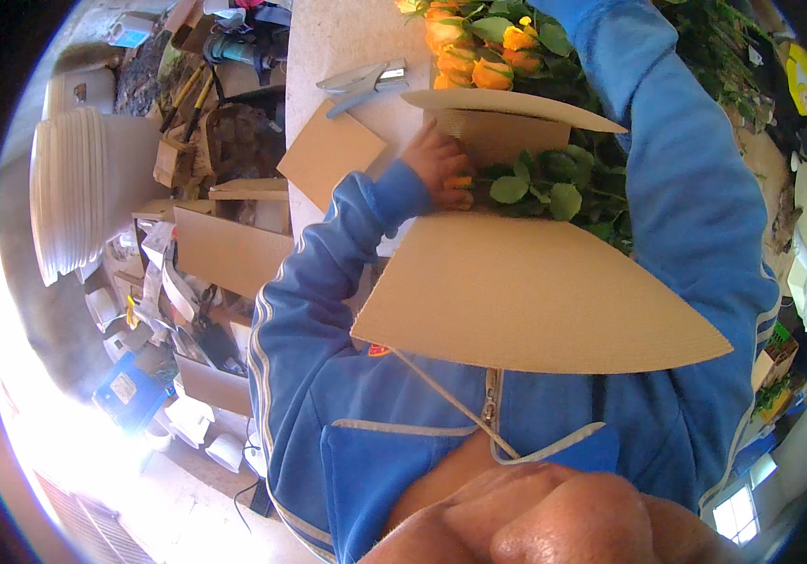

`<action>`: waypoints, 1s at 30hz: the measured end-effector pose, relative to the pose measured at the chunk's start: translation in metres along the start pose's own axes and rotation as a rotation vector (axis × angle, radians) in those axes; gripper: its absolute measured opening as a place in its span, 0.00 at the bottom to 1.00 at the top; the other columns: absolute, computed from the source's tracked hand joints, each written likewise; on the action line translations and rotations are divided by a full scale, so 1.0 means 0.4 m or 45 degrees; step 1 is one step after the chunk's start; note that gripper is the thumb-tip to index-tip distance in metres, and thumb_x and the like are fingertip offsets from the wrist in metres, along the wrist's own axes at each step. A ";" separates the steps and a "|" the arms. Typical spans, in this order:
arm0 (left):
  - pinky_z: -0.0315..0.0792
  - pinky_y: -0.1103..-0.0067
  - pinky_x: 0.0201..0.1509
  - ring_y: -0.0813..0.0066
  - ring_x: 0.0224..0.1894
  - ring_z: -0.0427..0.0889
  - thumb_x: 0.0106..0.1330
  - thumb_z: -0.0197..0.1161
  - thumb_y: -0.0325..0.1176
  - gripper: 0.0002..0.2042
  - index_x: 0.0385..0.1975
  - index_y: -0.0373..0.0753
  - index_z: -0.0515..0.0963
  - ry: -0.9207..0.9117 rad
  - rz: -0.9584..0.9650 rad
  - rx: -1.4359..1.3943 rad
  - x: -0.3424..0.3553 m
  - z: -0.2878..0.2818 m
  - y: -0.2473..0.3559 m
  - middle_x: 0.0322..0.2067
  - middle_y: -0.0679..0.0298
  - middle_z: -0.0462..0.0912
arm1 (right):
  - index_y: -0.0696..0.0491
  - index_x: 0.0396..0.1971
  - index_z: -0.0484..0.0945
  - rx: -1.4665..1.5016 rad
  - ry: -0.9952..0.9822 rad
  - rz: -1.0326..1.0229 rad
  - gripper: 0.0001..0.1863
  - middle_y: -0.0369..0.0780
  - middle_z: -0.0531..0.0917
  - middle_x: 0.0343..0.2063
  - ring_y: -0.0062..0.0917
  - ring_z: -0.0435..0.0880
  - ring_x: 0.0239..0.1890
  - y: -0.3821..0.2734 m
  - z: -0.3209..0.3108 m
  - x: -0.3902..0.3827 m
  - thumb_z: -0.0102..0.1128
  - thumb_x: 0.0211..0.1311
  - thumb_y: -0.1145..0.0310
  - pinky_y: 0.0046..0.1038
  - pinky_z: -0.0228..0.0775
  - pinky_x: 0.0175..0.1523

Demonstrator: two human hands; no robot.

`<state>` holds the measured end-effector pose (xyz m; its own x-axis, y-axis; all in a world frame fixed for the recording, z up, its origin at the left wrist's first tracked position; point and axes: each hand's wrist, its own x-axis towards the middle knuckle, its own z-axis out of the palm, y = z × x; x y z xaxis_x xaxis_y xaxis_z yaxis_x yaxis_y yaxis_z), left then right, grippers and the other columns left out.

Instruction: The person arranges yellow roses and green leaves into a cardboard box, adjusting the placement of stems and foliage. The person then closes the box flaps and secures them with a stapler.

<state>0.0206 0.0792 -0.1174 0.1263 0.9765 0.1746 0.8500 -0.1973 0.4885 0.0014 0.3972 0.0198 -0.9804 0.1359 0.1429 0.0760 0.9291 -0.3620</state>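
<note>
My left hand (436, 164) reaches inside a folded cardboard wrap, its fingers curled around an orange rose (458, 181) at the wrap's left side. Green rose leaves (540, 183) lie to the right of the fingers, between the wrap's two sides. The near cardboard flap (526, 291) stands up against my chest, and the far cardboard flap (516, 108) rises behind the leaves. My right arm (704, 179) stretches forward past the wrap's right side. Its hand lies beyond the top edge, out of sight. Several orange roses (479, 56) lie beyond the far flap.
A grey plier-style stapler (366, 85) and a flat cardboard square (333, 155) rest on the pale table (328, 33) to the left. Stacked white containers (70, 193) and cluttered shelves stand farther left. More green stems (714, 66) lie at the far right.
</note>
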 end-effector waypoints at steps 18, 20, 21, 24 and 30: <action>0.44 0.50 0.69 0.62 0.55 0.71 0.50 0.66 0.51 0.18 0.37 0.47 0.78 0.051 0.021 0.029 0.000 -0.001 0.004 0.40 0.65 0.78 | 0.50 0.62 0.63 -0.226 -0.426 0.381 0.29 0.45 0.67 0.61 0.41 0.67 0.61 0.088 -0.013 -0.061 0.54 0.63 0.56 0.38 0.60 0.63; 0.44 0.50 0.69 0.63 0.54 0.71 0.50 0.66 0.51 0.18 0.37 0.48 0.78 0.073 0.007 0.000 0.004 0.003 0.005 0.40 0.66 0.78 | 0.54 0.57 0.69 -0.079 0.062 0.362 0.27 0.47 0.72 0.57 0.40 0.71 0.58 0.083 -0.106 -0.094 0.56 0.62 0.56 0.37 0.63 0.62; 0.45 0.50 0.69 0.63 0.54 0.72 0.51 0.66 0.51 0.18 0.37 0.48 0.78 0.086 0.006 0.002 0.006 0.004 0.005 0.40 0.66 0.79 | 0.56 0.56 0.70 0.010 0.093 0.506 0.26 0.48 0.75 0.53 0.39 0.75 0.55 0.086 -0.179 -0.118 0.58 0.61 0.57 0.35 0.66 0.59; 0.47 0.50 0.68 0.63 0.52 0.73 0.52 0.65 0.51 0.17 0.36 0.48 0.80 0.146 0.045 0.030 0.013 0.002 0.006 0.40 0.67 0.80 | 0.56 0.55 0.71 0.054 0.313 0.444 0.25 0.47 0.75 0.53 0.38 0.75 0.54 0.056 -0.330 -0.212 0.58 0.60 0.58 0.34 0.67 0.58; 0.53 0.51 0.64 0.62 0.46 0.74 0.60 0.59 0.49 0.13 0.32 0.49 0.83 0.126 0.013 -0.040 0.025 -0.027 0.009 0.33 0.66 0.82 | 0.55 0.54 0.72 0.012 0.358 0.357 0.23 0.46 0.76 0.51 0.37 0.76 0.52 -0.025 -0.446 -0.387 0.57 0.60 0.61 0.34 0.68 0.56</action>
<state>0.0193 0.0874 -0.1048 0.0824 0.9614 0.2626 0.8323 -0.2113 0.5124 0.1848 0.4281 0.1657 -0.8338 0.4737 0.2834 0.3304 0.8396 -0.4312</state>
